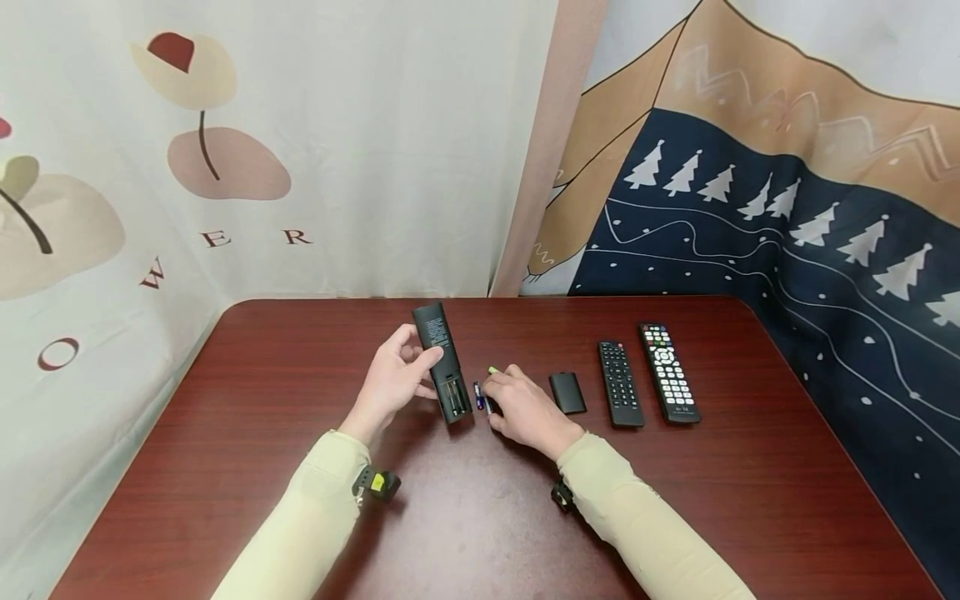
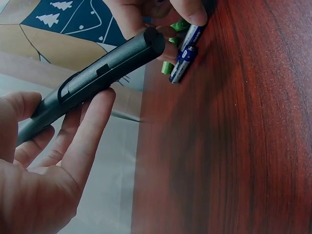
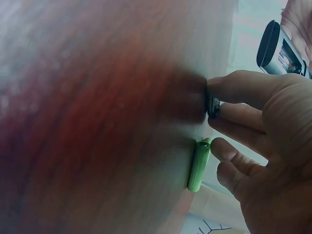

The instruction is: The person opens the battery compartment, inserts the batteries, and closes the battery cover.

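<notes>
My left hand (image 1: 393, 375) grips a black remote control (image 1: 437, 346) with its back facing up, tilted above the table. Its battery compartment (image 1: 453, 397) is uncovered at the near end. Just right of it, my right hand (image 1: 528, 408) pinches a dark battery (image 3: 213, 105) between thumb and fingers, low at the tabletop. A blue-and-white battery (image 2: 181, 68) lies beside that one. Green batteries (image 3: 199, 166) lie by the right fingers, partly hidden by them in the left wrist view. To the right of this hand is a loose black battery cover (image 1: 567, 392).
Two more remotes lie face up on the right of the brown table (image 1: 780, 500): a smaller black one (image 1: 620, 383) and a longer one with white buttons (image 1: 669, 373). Printed curtains (image 1: 390, 167) hang behind the table's far edge.
</notes>
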`<state>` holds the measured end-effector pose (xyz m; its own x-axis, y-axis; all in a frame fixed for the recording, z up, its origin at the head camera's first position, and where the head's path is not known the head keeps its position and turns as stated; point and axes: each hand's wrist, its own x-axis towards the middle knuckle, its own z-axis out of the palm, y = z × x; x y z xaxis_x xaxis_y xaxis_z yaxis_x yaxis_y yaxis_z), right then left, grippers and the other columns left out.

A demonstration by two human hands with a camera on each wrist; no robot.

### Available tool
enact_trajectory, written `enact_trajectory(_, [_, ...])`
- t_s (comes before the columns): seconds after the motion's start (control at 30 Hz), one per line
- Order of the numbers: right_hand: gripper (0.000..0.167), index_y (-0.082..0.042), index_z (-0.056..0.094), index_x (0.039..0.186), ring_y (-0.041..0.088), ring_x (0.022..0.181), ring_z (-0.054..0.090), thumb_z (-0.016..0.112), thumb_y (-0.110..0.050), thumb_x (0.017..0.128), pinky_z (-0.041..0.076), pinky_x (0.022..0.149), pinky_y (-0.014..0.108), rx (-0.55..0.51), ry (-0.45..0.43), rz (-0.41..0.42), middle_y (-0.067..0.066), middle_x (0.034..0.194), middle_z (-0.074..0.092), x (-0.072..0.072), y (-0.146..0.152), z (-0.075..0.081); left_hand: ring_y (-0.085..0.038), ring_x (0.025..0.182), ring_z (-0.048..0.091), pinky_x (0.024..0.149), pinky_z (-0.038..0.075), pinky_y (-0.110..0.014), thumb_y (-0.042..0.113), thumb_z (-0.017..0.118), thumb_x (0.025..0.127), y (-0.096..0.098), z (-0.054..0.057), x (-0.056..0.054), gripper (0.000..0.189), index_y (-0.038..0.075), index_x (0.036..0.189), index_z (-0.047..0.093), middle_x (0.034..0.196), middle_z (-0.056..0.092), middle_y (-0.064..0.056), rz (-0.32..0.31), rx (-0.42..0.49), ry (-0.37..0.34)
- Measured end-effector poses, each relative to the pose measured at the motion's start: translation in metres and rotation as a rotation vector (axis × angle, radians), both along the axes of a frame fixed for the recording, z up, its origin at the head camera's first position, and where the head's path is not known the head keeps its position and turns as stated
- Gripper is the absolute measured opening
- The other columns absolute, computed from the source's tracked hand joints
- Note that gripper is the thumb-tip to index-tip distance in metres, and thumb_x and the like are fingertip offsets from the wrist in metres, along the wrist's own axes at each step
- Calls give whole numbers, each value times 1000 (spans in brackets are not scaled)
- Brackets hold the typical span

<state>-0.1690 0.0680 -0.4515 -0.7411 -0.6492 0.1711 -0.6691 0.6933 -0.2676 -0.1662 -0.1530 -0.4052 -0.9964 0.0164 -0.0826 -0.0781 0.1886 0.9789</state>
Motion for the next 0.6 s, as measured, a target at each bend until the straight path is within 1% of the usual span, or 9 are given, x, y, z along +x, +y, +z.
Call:
enact_trajectory(0.13, [25,-4,73,110,25,104,58,80,-10,87,54,88,36,-25,-14,-9,9,117,71,1,2,1,-22,72,72,67,64,-53,14,64,102,1,1,0,29,8,129,55,101,66,-21,1,-3,-4])
enact_trajectory(0.3, [27,-5,73,111,22,97,55,81,-10,86,55,84,35,-65,7,-10,8,112,69,2,5,1,-23,73,73,66,64,-51,14,64,103,1,2,1,30,9,130,54,101,66,-21,-4,-8,-3])
enact_trajectory(0.43, [26,-5,72,110,21,96,55,81,-9,86,55,84,35,-92,15,1,7,108,68,3,7,4,-23,73,72,66,64,-51,14,64,103,1,2,1,30,9,130,54,101,66,-20,0,-9,-4])
enact_trajectory(0.6, [24,-4,71,109,23,101,58,79,-7,87,56,87,38,-159,-36,2,9,111,67,6,10,8,-22,73,72,66,64,-50,14,64,102,2,2,1,31,9,131,54,101,66,-20,-4,-8,-3])
